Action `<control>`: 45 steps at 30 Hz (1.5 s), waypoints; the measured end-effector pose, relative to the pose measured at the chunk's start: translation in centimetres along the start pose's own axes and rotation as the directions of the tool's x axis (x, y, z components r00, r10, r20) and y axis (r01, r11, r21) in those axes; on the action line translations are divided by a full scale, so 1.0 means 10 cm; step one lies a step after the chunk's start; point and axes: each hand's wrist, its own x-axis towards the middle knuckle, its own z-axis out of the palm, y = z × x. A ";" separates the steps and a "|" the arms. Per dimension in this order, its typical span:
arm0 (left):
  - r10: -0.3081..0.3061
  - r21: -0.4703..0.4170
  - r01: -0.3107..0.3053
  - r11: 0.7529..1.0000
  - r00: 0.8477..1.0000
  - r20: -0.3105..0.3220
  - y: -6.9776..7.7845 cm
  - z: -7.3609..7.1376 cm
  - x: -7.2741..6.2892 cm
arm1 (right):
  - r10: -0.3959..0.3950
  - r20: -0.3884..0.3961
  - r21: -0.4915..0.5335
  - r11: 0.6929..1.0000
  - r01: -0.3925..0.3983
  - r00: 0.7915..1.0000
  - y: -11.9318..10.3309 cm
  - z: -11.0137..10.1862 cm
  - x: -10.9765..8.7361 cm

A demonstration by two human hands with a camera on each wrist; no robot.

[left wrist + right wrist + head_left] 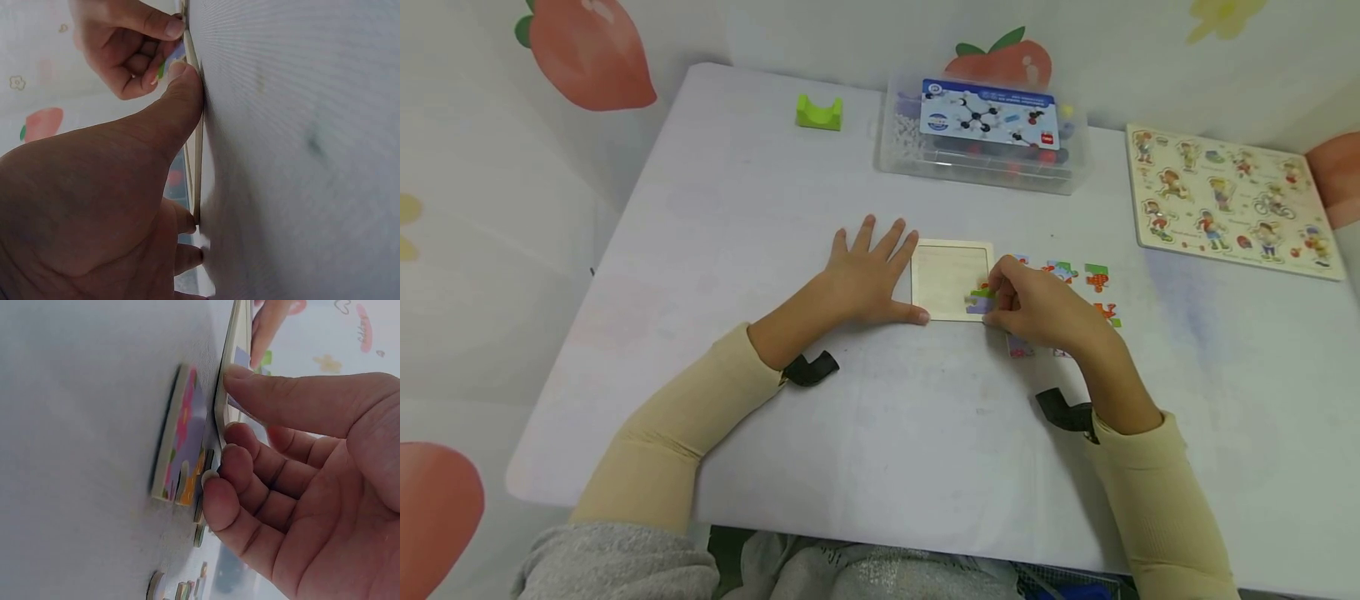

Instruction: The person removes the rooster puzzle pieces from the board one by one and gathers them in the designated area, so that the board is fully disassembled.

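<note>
A square wooden puzzle tray [942, 279] lies on the table between the two hands. My left hand [868, 279] is spread flat at its left side, thumb and fingertips touching the edge. At the tray's lower right corner my right hand [1037, 304] pinches a jigsaw piece [979, 305] with purple and green on it, its fingers curled. In the right wrist view the piece sits slightly tilted by the tray's rim, partly hidden by the thumb. Several loose jigsaw pieces [1097, 277] lie to the right of the tray, some under the right hand.
A clear plastic case [985, 167] with a molecule-picture card stands at the back. Left of it is a green curved block [819, 113]. A wooden picture board [1232, 200] lies at the back right of the white table [887, 450].
</note>
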 end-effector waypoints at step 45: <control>0.006 -0.010 -0.006 1.000 1.000 -0.001 0.00 0.00 0.00 | 0.096 -0.230 0.081 0.994 -0.079 0.968 0.39 -0.17 -0.63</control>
